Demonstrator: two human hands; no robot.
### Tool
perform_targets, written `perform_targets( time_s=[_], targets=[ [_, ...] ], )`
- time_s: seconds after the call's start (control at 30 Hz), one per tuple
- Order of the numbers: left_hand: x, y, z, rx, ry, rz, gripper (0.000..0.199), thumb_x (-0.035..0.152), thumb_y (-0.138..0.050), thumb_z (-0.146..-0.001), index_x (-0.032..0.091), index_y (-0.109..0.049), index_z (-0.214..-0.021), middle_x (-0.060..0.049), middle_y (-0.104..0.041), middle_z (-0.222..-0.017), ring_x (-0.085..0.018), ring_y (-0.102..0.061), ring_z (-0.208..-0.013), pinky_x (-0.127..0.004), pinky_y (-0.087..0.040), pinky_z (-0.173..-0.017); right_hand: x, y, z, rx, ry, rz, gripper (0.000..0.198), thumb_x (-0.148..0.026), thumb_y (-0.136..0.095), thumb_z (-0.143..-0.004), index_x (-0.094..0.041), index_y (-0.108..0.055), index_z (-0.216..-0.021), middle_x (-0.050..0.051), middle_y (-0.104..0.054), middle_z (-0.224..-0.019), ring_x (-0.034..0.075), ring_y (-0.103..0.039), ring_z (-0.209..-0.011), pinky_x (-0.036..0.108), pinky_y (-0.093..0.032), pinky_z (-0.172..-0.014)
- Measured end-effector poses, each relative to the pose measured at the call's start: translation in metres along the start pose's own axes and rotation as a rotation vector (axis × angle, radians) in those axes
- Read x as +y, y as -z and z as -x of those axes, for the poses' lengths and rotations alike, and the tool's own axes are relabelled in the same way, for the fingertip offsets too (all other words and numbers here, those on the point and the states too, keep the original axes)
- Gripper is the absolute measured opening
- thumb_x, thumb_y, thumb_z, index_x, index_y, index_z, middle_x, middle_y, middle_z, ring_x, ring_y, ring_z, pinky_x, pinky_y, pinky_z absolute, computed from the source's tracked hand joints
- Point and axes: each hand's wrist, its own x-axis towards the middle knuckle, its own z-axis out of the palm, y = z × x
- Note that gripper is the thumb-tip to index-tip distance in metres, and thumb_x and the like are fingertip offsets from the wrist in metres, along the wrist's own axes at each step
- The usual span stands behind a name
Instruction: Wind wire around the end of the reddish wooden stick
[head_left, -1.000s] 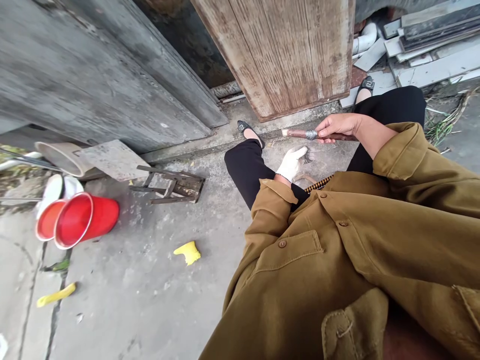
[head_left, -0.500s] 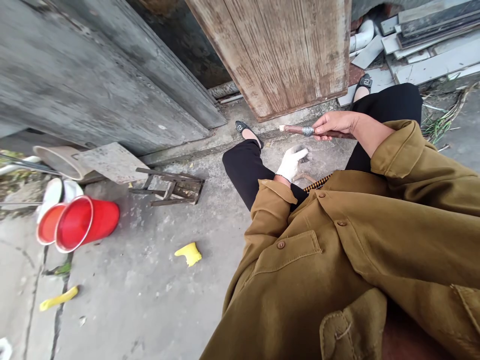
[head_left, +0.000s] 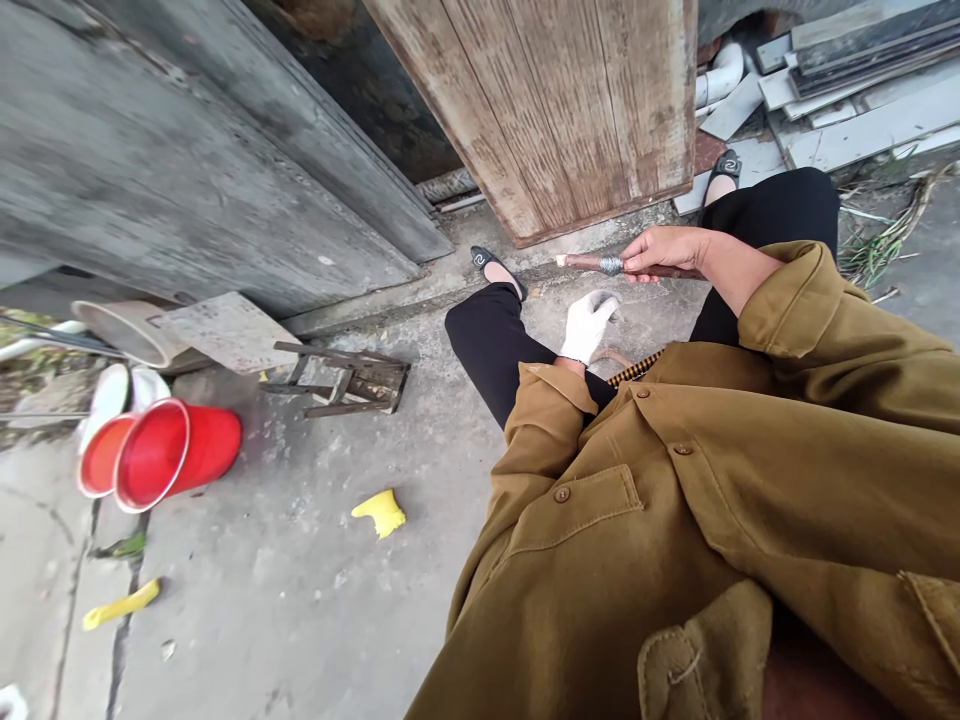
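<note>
Your gloved left hand (head_left: 588,328) has turned since the earlier frame, fingers now curled over; whether they hold anything cannot be told. Just beyond, your bare right hand (head_left: 664,251) grips the wire-bound stick (head_left: 610,265), its long axis nearly level across your view, pale tip pointing left. Farther off stands the wooden panel (head_left: 559,120).

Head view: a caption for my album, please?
Bare right hand holding a wire-wrapped stick, gloved left hand nearby, before a worn wooden panel.
</note>
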Motion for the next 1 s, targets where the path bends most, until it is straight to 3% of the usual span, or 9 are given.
perform_targets(
  time_s=[0.33,0.5,0.6,0.7,0.77,0.87,1.0],
  targets=[
    [0.006,0.002,0.002,-0.002,-0.019,-0.153,0.012,0.010,-0.064,-0.086,0.015,-0.073,-0.080,-0.003,-0.072,-0.074,-0.016,-0.062,-0.070,-0.026,-0.047,-0.073,-0.003,-0.005,0.001,-0.027,0.023,0.033,0.040,-0.049,-0.078,-0.089,-0.012,-0.068,-0.078,0.002,-0.061,-0.066,0.007,-0.051,-0.056,0.023,-0.044,-0.056],
    [-0.008,0.004,-0.003,0.036,-0.158,-0.346,0.008,0.013,-0.069,-0.082,0.017,-0.075,-0.079,-0.006,-0.075,-0.084,-0.021,-0.065,-0.085,-0.030,-0.048,-0.086,0.004,-0.006,-0.004,-0.011,-0.001,0.007,0.035,-0.045,-0.080,-0.087,-0.013,-0.069,-0.077,0.003,-0.065,-0.069,0.007,-0.051,-0.055,0.022,-0.043,-0.054],
    [-0.016,0.004,-0.005,0.026,-0.113,-0.224,0.012,0.016,-0.065,-0.085,0.016,-0.076,-0.089,-0.006,-0.075,-0.088,-0.018,-0.064,-0.079,-0.029,-0.050,-0.081,0.010,-0.004,-0.009,0.013,-0.017,-0.073,0.030,-0.040,-0.082,-0.086,-0.012,-0.071,-0.078,0.002,-0.064,-0.066,0.007,-0.052,-0.054,0.020,-0.043,-0.052],
    [-0.020,0.003,-0.006,0.011,-0.036,0.036,0.031,0.021,-0.064,-0.087,0.016,-0.073,-0.117,-0.005,-0.075,-0.095,-0.014,-0.062,-0.071,-0.027,-0.053,-0.074,0.012,-0.002,-0.012,0.051,-0.012,-0.149,0.027,-0.036,-0.083,-0.085,-0.012,-0.072,-0.078,0.002,-0.064,-0.065,0.006,-0.052,-0.053,0.018,-0.043,-0.050],
    [-0.023,0.002,-0.006,0.012,-0.028,0.177,0.045,0.025,-0.068,-0.087,0.017,-0.066,-0.131,-0.006,-0.076,-0.102,-0.014,-0.065,-0.076,-0.028,-0.054,-0.078,0.012,-0.002,-0.012,0.071,0.005,-0.180,0.027,-0.035,-0.083,-0.085,-0.012,-0.071,-0.077,0.003,-0.065,-0.066,0.006,-0.052,-0.053,0.018,-0.044,-0.049],
    [-0.028,0.001,-0.007,-0.006,0.023,0.312,0.038,0.035,-0.072,-0.085,0.017,-0.069,-0.118,-0.007,-0.075,-0.099,-0.015,-0.068,-0.080,-0.029,-0.054,-0.080,0.010,-0.003,-0.011,0.073,0.020,-0.183,0.028,-0.035,-0.083,-0.086,-0.013,-0.069,-0.074,0.002,-0.065,-0.066,0.006,-0.051,-0.054,0.018,-0.044,-0.049],
    [-0.034,0.003,-0.009,-0.068,0.079,0.324,0.030,0.042,-0.076,-0.079,0.016,-0.070,-0.094,-0.006,-0.072,-0.089,-0.014,-0.065,-0.076,-0.027,-0.051,-0.078,0.010,-0.004,-0.011,0.141,0.012,-0.104,0.026,-0.035,-0.079,-0.089,-0.014,-0.070,-0.074,0.002,-0.063,-0.065,0.007,-0.051,-0.054,0.020,-0.043,-0.051]
  ],
)
